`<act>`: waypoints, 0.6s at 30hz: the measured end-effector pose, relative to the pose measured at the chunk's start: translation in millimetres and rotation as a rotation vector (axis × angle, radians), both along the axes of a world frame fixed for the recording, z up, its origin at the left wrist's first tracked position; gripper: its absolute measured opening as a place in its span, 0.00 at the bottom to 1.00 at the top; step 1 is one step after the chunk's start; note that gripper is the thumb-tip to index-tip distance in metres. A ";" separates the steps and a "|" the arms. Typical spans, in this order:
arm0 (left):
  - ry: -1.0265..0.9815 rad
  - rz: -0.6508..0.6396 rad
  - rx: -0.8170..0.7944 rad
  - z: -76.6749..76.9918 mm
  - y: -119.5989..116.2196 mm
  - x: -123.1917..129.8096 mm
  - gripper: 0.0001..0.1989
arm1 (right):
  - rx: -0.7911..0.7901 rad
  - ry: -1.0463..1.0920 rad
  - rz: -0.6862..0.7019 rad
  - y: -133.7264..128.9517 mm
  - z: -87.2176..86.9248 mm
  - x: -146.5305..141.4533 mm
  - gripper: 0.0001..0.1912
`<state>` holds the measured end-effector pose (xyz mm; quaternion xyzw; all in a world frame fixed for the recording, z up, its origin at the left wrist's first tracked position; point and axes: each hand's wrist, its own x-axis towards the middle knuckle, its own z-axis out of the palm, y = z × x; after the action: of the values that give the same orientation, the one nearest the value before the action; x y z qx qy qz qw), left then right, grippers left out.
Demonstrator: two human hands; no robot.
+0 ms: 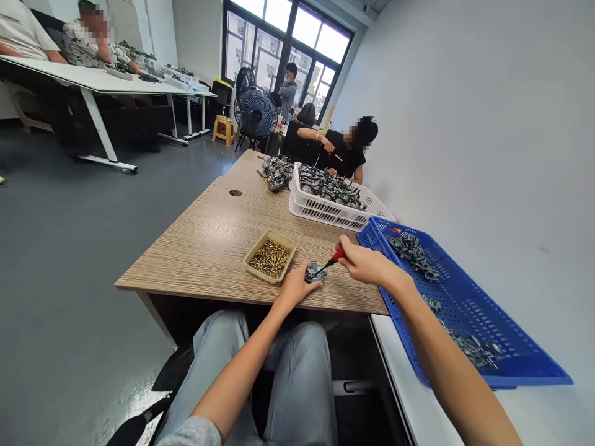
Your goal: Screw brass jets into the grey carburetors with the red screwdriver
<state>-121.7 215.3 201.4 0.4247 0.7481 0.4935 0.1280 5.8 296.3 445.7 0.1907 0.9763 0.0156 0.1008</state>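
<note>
Near the front edge of the wooden table, my left hand holds a small grey metal part against the tabletop. My right hand grips a screwdriver with a red handle. Its dark shaft slants down to the left, and the tip is at the metal part. Just left of the part stands a small beige tray of brass-coloured screws. Whether a screw sits under the tip is too small to tell.
A blue crate with metal parts stands at the right. White baskets full of metal parts and a loose pile are farther back. Beyond them a person in black works. A fan stands behind.
</note>
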 end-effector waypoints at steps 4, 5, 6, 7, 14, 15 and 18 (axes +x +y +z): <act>-0.008 -0.011 -0.001 -0.4 0.1 -0.5 0.31 | 0.000 -0.002 0.029 0.3 -1.5 -0.8 0.08; -0.014 -0.014 -0.001 0.0 -0.2 -0.4 0.31 | 0.047 -0.005 0.014 -2.0 -2.7 -2.1 0.09; -0.019 -0.016 -0.001 0.6 -0.5 -0.3 0.31 | 0.104 -0.009 -0.008 -4.9 -4.1 -3.8 0.10; -0.021 -0.015 -0.002 1.2 -0.9 -0.2 0.31 | 0.161 -0.011 -0.033 -8.4 -5.5 -5.7 0.11; 0.001 -0.018 0.009 1.9 -1.6 -0.2 0.30 | 0.345 0.074 -0.143 -32.5 -13.4 -16.7 0.19; 0.002 -0.019 0.012 1.6 -1.5 -0.2 0.30 | 0.355 0.084 -0.160 -34.9 -14.5 -17.6 0.20; -0.003 -0.015 0.023 2.0 -1.7 0.2 0.30 | 0.366 0.101 -0.205 -40.1 -17.3 -19.5 0.23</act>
<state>-121.5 213.6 203.5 0.4312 0.7388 0.5019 0.1280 -13.7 256.2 428.4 0.3045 0.9366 0.1725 0.0166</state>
